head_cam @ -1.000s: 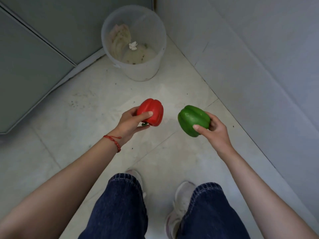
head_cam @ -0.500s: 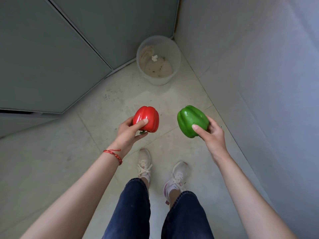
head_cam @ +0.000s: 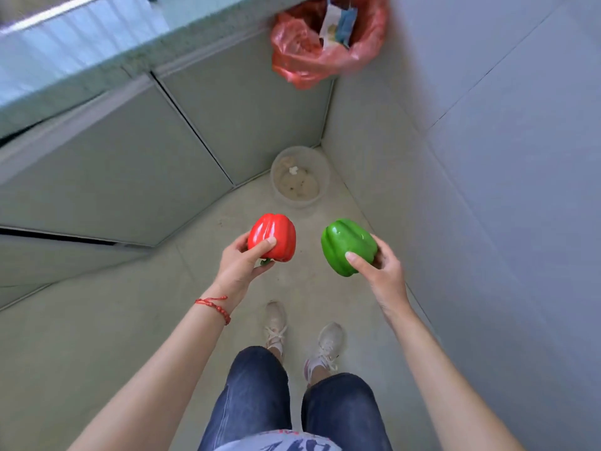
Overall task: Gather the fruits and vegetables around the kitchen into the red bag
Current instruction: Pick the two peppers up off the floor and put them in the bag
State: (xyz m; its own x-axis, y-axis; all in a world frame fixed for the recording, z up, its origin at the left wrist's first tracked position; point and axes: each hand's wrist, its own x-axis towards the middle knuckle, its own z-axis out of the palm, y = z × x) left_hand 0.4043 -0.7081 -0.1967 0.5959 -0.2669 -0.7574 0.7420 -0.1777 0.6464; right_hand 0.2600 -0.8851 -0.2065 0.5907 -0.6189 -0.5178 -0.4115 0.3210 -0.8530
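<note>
My left hand grips a red bell pepper from below, thumb across its front. My right hand holds a green bell pepper the same way. The two peppers are side by side at about waist height, a small gap between them. The red bag, thin plastic and open, sits at the far end of the countertop against the wall, above and beyond both hands. Some packaging shows inside it.
A translucent bucket stands on the floor in the corner ahead. Grey cabinet doors run along the left under the countertop edge. A tiled wall closes the right side. My feet are on the floor below.
The view has risen and tilted up: the bucket has shrunk into the distance, and the countertop and red bag have come into sight. Both hands keep their peppers.
</note>
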